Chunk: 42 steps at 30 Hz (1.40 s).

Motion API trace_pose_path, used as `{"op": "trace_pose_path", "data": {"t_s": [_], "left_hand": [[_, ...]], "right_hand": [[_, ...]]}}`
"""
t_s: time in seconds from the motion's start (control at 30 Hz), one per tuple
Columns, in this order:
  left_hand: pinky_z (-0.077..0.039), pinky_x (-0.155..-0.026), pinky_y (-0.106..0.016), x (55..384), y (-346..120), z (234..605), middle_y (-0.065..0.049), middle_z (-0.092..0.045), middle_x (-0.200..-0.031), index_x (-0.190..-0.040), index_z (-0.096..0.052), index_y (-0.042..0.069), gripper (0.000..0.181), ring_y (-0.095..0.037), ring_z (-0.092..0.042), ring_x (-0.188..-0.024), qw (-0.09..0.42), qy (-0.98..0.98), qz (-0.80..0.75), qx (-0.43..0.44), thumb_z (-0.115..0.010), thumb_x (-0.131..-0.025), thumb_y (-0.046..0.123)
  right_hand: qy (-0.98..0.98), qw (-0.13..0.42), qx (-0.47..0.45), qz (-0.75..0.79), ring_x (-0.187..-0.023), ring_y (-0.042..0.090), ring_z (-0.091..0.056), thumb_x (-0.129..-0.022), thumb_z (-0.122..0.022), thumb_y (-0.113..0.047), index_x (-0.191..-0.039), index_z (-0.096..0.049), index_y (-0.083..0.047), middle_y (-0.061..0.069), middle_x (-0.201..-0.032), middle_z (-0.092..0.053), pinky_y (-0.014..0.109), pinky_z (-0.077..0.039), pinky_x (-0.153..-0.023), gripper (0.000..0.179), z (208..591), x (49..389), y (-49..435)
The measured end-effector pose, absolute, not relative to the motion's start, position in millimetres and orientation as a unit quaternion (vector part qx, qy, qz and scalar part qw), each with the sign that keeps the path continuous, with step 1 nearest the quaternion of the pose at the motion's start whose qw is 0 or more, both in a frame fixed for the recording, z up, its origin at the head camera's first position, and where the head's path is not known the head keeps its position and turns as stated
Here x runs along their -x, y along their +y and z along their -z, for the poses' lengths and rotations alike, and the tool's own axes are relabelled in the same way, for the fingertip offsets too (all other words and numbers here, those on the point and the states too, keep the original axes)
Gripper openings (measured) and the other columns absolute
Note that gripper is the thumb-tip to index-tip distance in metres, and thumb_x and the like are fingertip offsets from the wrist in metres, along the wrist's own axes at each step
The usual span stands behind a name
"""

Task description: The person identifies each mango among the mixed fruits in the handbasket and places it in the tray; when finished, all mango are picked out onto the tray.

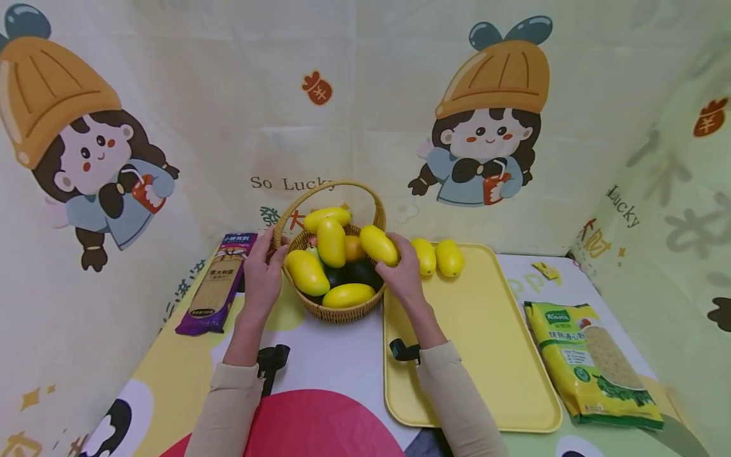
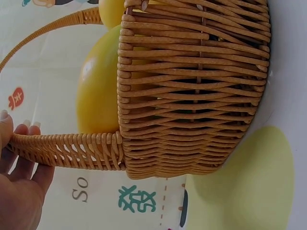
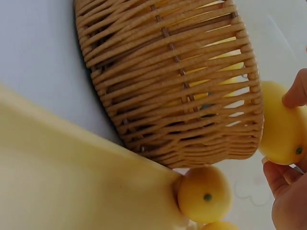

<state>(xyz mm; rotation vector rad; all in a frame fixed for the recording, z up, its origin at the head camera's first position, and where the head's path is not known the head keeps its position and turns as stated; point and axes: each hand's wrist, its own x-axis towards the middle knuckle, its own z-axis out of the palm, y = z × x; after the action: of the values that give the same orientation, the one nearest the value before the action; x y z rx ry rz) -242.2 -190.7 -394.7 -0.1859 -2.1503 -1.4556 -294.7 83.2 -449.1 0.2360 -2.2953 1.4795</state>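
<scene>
A wicker basket (image 1: 342,313) full of yellow mangoes, with dark fruit and an orange one among them, stands left of a yellow tray (image 1: 474,355). My left hand (image 1: 264,273) grips the left side of the basket's arched handle (image 2: 91,151), fingers curled round it in the left wrist view. At the basket's right rim, my right hand (image 1: 407,270) holds a mango (image 1: 378,245) between thumb and fingers. That mango (image 3: 280,127) appears just beyond the rim in the right wrist view. Two more mangoes (image 1: 450,258) lie side by side at the tray's far left corner.
A purple pack of noodles (image 1: 217,282) lies left of the basket. Right of the tray sits a yellow Knorr bag (image 1: 591,365), with a small yellow packet (image 1: 546,271) farther back. A printed cloth wall rises behind the table.
</scene>
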Motion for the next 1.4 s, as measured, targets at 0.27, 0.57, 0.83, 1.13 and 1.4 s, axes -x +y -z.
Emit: {"op": "trace_pose_path", "data": {"t_s": [0.27,0.57,0.83,1.13,1.4], "left_hand": [[-0.046,-0.092,-0.007,254.7,-200.4,411.7,-0.011,-0.061,-0.124,-0.15,-0.044,0.023,0.048,-0.02,-0.058,-0.118,0.269,-0.792,0.543,0.08,-0.051,-0.103,0.019],[-0.043,-0.089,-0.003,241.1,-190.9,393.1,-0.02,-0.059,-0.125,-0.15,-0.043,0.008,0.047,-0.027,-0.057,-0.119,0.259,-0.797,0.542,0.065,-0.049,-0.104,0.011],[-0.044,-0.09,-0.004,231.3,-186.5,383.0,-0.02,-0.059,-0.125,-0.15,-0.042,0.006,0.047,-0.03,-0.057,-0.118,0.263,-0.797,0.539,0.076,-0.048,-0.104,0.011],[-0.043,-0.088,-0.003,238.4,-189.3,390.6,-0.021,-0.059,-0.124,-0.149,-0.044,0.005,0.046,-0.028,-0.057,-0.116,0.265,-0.794,0.543,0.07,-0.049,-0.104,0.01],[-0.045,-0.089,-0.005,255.3,-199.0,411.6,-0.011,-0.061,-0.123,-0.149,-0.046,0.02,0.047,-0.019,-0.058,-0.116,0.279,-0.792,0.539,0.075,-0.051,-0.103,0.019]], "right_hand": [[-0.823,0.204,-0.101,-0.521,-0.122,0.022,-0.048,-0.077,-0.07,-0.013,-0.138,-0.055,-0.024,-0.001,-0.141,-0.053,0.045,-0.042,-0.103,0.064,448.3,291.2,97.2],[-0.805,0.225,-0.129,-0.533,-0.117,0.023,-0.049,-0.074,-0.067,-0.01,-0.134,-0.059,-0.021,0.003,-0.137,-0.057,0.043,-0.04,-0.098,0.062,445.1,288.0,112.5],[-0.787,0.226,-0.13,-0.559,-0.112,0.022,-0.05,-0.072,-0.064,-0.005,-0.133,-0.06,-0.02,0.004,-0.135,-0.058,0.039,-0.04,-0.091,0.063,446.5,290.3,127.0],[-0.776,0.25,-0.077,-0.574,-0.107,0.022,-0.049,-0.076,-0.064,-0.004,-0.135,-0.059,-0.02,0.005,-0.135,-0.057,0.034,-0.042,-0.084,0.061,448.0,291.7,159.7],[-0.776,0.277,-0.023,-0.566,-0.113,0.022,-0.047,-0.077,-0.066,-0.005,-0.137,-0.057,-0.019,0.005,-0.139,-0.054,0.036,-0.041,-0.091,0.062,449.1,292.7,190.1]]}}
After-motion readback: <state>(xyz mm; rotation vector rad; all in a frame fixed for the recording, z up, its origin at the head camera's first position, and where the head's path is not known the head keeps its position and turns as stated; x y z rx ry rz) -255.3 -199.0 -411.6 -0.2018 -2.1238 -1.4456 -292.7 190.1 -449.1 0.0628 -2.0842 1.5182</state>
